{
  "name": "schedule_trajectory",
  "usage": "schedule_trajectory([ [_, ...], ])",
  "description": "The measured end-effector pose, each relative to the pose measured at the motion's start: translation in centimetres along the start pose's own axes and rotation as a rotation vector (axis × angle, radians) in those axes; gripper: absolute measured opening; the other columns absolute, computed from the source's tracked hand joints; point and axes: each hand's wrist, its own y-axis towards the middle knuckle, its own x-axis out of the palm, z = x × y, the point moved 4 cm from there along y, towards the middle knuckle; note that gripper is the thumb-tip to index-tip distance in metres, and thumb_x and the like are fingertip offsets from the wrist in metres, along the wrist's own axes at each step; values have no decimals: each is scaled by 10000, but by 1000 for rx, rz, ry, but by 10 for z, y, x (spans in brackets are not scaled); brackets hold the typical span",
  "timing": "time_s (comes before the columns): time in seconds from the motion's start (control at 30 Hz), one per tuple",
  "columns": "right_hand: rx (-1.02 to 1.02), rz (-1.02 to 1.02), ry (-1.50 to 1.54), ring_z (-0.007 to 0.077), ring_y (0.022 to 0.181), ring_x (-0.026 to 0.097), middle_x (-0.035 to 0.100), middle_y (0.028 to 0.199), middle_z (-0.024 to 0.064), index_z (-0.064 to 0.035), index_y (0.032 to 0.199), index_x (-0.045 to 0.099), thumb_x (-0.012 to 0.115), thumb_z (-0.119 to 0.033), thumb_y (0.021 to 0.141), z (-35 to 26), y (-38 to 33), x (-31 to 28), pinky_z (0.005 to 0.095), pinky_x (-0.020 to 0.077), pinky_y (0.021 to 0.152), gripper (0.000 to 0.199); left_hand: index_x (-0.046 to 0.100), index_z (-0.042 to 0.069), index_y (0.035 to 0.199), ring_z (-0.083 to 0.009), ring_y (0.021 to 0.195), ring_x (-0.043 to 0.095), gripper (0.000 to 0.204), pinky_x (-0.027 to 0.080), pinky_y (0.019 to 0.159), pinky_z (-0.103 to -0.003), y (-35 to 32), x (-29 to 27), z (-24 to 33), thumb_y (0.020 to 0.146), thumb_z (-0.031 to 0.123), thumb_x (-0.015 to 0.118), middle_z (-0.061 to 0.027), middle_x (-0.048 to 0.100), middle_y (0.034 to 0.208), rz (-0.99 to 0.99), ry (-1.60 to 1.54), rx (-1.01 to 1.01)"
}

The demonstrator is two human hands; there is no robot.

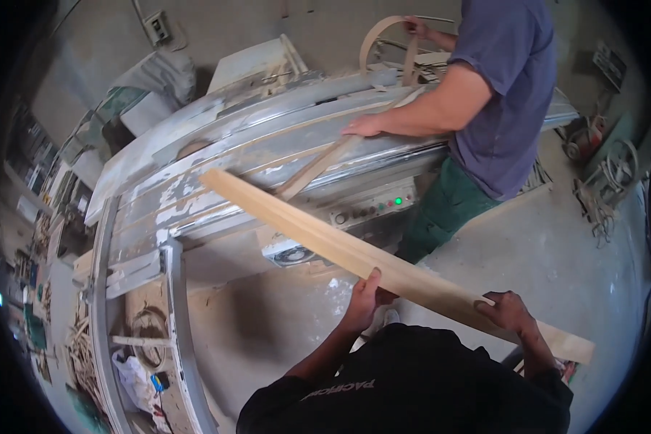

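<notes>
A long pale wooden board (325, 242) slants across the view, its far end over the machine table and its near end at my lower right. My left hand (363, 300) grips its near edge around the middle, thumb on top. Closer to the right end, my right hand (506, 312) is closed around the same board, fingers over its upper face. The undersides of both grips are hidden by the wood.
A panel saw-like machine table (260, 155) stretches ahead, with buttons and a green light (398, 201). A co-worker (503, 94) beside it holds a wooden strip (318, 168) and a curved band (375, 40). A metal frame (173, 289) stands left, a wheeled device (618, 163) right.
</notes>
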Motion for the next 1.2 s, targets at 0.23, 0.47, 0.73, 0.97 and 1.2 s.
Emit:
schedule_trajectory([
  [0.23, 24, -89, -38, 365, 840, 656, 689, 892, 160, -135, 1011, 684, 574, -511, 869, 6, -15, 34, 423, 527, 783, 417, 575, 50, 1110, -156, 778, 635, 452, 497, 703, -294, -26, -5, 5, 1012, 449, 386, -77, 680, 924, 41, 50, 99],
  [0.47, 58, -163, -125, 337, 898, 668, 694, 993, 128, -177, 1134, 641, 624, -541, 832, 10, -33, 36, 416, 525, 833, 474, 561, 55, 1080, -135, 727, 633, 394, 501, 665, -273, -30, 4, -2, 1015, 413, 409, -64, 672, 872, 47, 50, 167],
  [0.73, -200, -220, 141, 380, 892, 652, 677, 949, 174, -81, 1185, 582, 582, -608, 833, 65, 10, 74, 432, 518, 802, 633, 503, 66, 1152, -128, 787, 611, 301, 514, 702, -307, -22, 43, 5, 1003, 325, 472, -46, 630, 943, 302, 161, 383],
  [0.97, -356, -245, 413, 243, 668, 685, 676, 694, 100, -66, 1193, 594, 611, -604, 811, 64, 74, 86, 370, 534, 664, 660, 403, 35, 1227, -146, 1011, 537, 346, 449, 904, -312, -20, 102, 23, 973, 236, 523, -76, 529, 1137, 553, 143, 867],
  [1.2, -899, -358, 756, 203, 801, 667, 673, 931, 150, -55, 1194, 558, 617, -452, 884, 9, 126, 120, 329, 521, 759, 507, 497, 45, 986, -195, 901, 512, 301, 432, 861, -365, -50, 118, 58, 965, 342, 453, -64, 542, 977, 766, -17, 1008],
])
